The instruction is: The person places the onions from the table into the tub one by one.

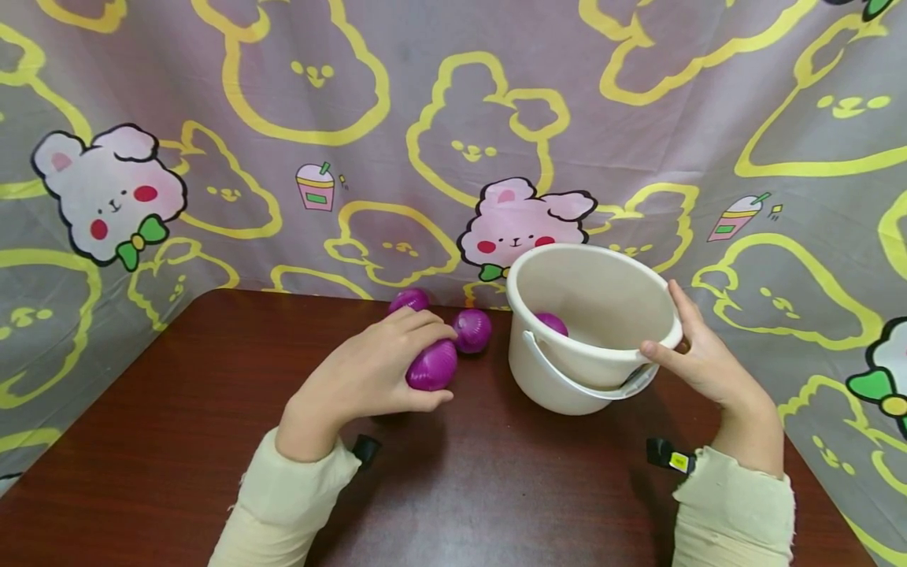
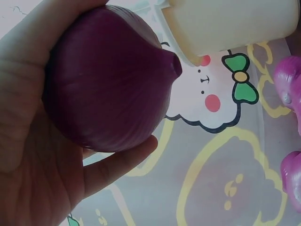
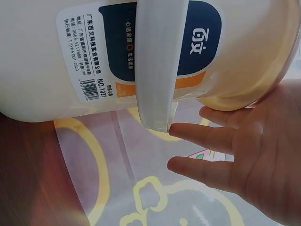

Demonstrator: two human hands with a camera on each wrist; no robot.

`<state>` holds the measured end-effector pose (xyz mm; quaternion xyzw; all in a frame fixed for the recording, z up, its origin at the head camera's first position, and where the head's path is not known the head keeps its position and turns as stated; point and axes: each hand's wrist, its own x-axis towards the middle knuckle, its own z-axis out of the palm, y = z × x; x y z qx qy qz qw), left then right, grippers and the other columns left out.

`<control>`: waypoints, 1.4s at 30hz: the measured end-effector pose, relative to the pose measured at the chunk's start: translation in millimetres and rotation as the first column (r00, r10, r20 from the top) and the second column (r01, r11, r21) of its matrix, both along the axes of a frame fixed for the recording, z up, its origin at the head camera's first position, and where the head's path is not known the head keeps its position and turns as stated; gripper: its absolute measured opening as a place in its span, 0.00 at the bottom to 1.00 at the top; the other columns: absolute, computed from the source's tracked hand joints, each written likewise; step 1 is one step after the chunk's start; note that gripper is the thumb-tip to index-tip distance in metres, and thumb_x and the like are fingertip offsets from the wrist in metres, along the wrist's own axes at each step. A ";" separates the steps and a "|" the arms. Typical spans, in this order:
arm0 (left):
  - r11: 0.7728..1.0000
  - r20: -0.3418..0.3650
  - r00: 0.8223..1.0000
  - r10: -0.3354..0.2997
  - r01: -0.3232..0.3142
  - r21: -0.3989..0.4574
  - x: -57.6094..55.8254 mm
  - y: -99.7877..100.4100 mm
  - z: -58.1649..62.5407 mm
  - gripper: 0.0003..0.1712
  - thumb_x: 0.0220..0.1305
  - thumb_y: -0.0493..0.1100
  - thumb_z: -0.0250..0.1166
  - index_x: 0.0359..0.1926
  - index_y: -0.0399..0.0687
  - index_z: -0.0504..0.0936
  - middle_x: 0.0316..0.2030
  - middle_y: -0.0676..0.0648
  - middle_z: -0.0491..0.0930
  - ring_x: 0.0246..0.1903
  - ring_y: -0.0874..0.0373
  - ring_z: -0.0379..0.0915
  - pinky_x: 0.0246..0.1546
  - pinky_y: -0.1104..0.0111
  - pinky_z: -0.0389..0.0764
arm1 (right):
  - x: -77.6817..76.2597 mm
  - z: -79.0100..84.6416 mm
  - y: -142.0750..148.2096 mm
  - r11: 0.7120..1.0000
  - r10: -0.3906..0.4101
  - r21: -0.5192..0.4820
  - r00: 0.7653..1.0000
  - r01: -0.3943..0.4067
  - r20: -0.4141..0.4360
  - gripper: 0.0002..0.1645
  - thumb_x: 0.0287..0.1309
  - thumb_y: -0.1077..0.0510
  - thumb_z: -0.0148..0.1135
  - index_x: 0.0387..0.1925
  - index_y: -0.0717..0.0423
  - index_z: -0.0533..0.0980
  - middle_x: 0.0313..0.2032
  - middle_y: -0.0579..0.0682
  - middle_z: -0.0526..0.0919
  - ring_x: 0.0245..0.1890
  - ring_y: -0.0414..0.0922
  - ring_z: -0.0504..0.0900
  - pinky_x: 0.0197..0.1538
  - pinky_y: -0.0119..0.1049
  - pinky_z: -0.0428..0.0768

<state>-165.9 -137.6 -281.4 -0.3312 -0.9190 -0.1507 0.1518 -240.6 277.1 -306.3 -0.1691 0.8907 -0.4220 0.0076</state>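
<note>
dark brown tabletop (image 1: pixel 510 488), cartoon-printed cloth (image 1: pixel 397 173) behind. the left hand (image 1: pixel 372 364) grips 1 purple onion (image 1: pixel 434 366) left of the white bucket (image 1: pixel 542 378), near 2 other onions (image 1: pixel 472 330); the right hand (image 1: pixel 708 362) holds the bucket's rim, 1 more onion (image 1: pixel 551 323) inside.

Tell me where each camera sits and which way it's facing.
Head: worn on the head, looking forward and down at the table, bucket and cloth; left hand, right hand and sleeves show.
Left wrist: worn on that wrist, facing the held onion with the cloth behind; part of the left hand shows.
Right wrist: worn on that wrist, facing the bucket's label; part of the right hand shows.
Shared: head and left wrist both show the held onion.
</note>
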 end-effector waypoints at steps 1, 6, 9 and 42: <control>1.000 -0.004 1.000 -0.002 0.002 0.001 0.5 0.3 0.4 0.35 0.48 0.59 0.76 0.55 0.49 0.81 0.52 0.52 0.79 0.53 0.57 0.73 0.52 0.64 0.82 | 0.4 0.1 0.6 1.000 0.001 -0.002 1.000 -0.001 0.003 0.61 0.63 0.51 0.61 0.79 0.48 0.29 0.77 0.65 0.32 0.66 0.68 0.54 0.44 0.10 0.63; 1.000 -0.040 0.999 -0.011 0.011 0.005 3.6 1.2 2.8 0.36 0.48 0.60 0.75 0.55 0.49 0.80 0.52 0.52 0.79 0.53 0.57 0.73 0.51 0.64 0.82 | 1.5 0.9 1.1 1.000 -0.011 0.014 1.000 0.011 0.003 0.61 0.63 0.50 0.61 0.79 0.46 0.28 0.77 0.64 0.32 0.67 0.68 0.52 0.64 0.42 0.71; 1.000 -0.070 0.997 -0.022 0.023 0.015 5.7 2.0 5.4 0.36 0.48 0.60 0.75 0.55 0.48 0.80 0.52 0.51 0.79 0.53 0.56 0.73 0.52 0.64 0.81 | 2.0 1.8 1.8 1.000 -0.015 0.022 1.000 0.015 -0.002 0.61 0.63 0.50 0.61 0.79 0.45 0.28 0.78 0.63 0.32 0.68 0.68 0.51 0.63 0.50 0.70; 0.990 -0.128 0.990 -0.060 0.076 0.119 4.0 1.4 15.6 0.36 0.47 0.57 0.78 0.55 0.47 0.80 0.52 0.50 0.79 0.53 0.56 0.72 0.49 0.63 0.82 | 1.4 1.9 -1.6 1.000 -0.016 0.006 1.000 0.016 0.007 0.61 0.62 0.51 0.61 0.79 0.46 0.29 0.78 0.63 0.34 0.69 0.66 0.52 0.64 0.62 0.67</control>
